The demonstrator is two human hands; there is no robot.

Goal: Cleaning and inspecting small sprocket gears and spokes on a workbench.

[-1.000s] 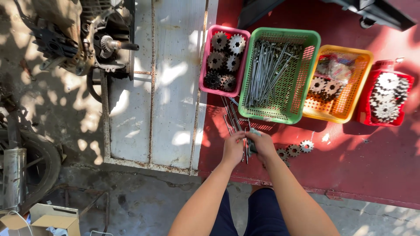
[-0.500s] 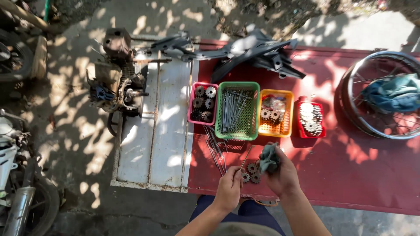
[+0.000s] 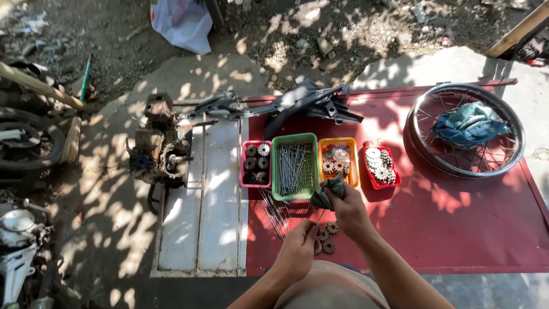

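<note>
A grey-green rag (image 3: 327, 193) is gripped in the right hand (image 3: 350, 213), just below the green basket (image 3: 294, 166) of spokes; a thin spoke (image 3: 319, 217) is pinched by the left hand (image 3: 297, 249), beside small sprockets (image 3: 328, 238).

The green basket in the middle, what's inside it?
The green basket holds a loose pile of long thin metal spokes, lying mostly lengthwise. Whatever lies beneath them cannot be seen, and a grey cloth in the right hand covers its near right corner.

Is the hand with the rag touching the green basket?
Cannot tell. In the head view the right hand holds the grey rag, which overlaps the near rim of the green basket; from above, contact or a gap cannot be separated.
</note>
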